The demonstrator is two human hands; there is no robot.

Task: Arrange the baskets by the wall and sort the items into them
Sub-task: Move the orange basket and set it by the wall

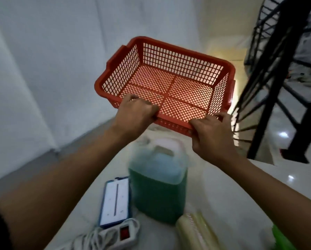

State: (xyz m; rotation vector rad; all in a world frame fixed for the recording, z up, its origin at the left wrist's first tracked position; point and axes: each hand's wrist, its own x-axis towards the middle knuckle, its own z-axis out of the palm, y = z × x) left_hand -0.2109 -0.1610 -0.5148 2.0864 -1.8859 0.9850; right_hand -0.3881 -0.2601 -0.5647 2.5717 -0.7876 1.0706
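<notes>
Basket-placing step in hand: left hand [135, 110] and right hand [211, 131] grip the near rim of the empty red basket [169, 76], held aloft (items below unsorted). Next: lower it beside the wall [43, 69].

1. Your left arm: bare forearm, entering from the near left corner and reaching far and rightward; a dark sleeve edge shows at the frame's near left edge.
2. Your left hand [135, 110]: back of hand toward you, fingers curled over the near rim of the red basket [169, 76], knuckles uppermost, thumb hidden.
3. Your right arm: bare forearm, entering from the near right edge and angling far and leftward.
4. Your right hand [213, 136]: back of hand toward you, fingers hooked over the same near rim at its right end, thumb pressed against the rim's outer face.
5. Both wrists: raised, well apart, level with each other.
</notes>
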